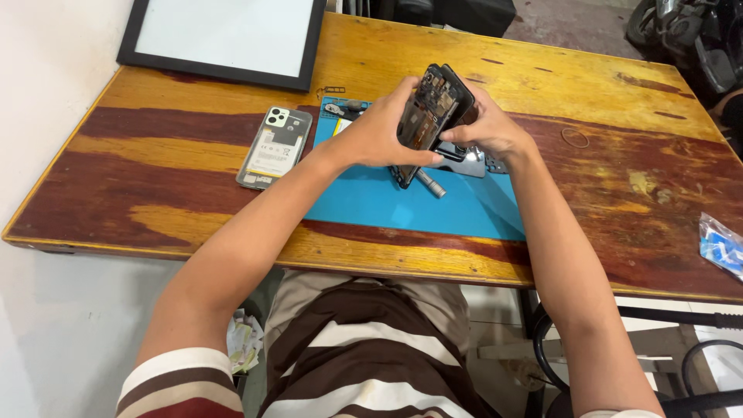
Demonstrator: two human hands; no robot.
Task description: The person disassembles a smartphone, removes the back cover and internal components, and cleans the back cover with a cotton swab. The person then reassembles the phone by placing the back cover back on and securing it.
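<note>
An opened black smartphone (433, 108) with its insides exposed stands tilted on its lower end over a blue work mat (464, 209). My left hand (379, 131) grips its left side, thumb lying across the lower front. My right hand (487, 128) holds the right edge near the middle. A small silver screwdriver (431, 184) lies on the mat just under the phone, with small metal parts (472, 159) beneath my right hand.
A phone back cover (275, 147) lies on the wooden table (155, 155) left of the mat. A black-framed white panel (224, 35) leans at the back left. A rubber band (575, 138) and a blue-white plastic packet (724, 244) lie to the right.
</note>
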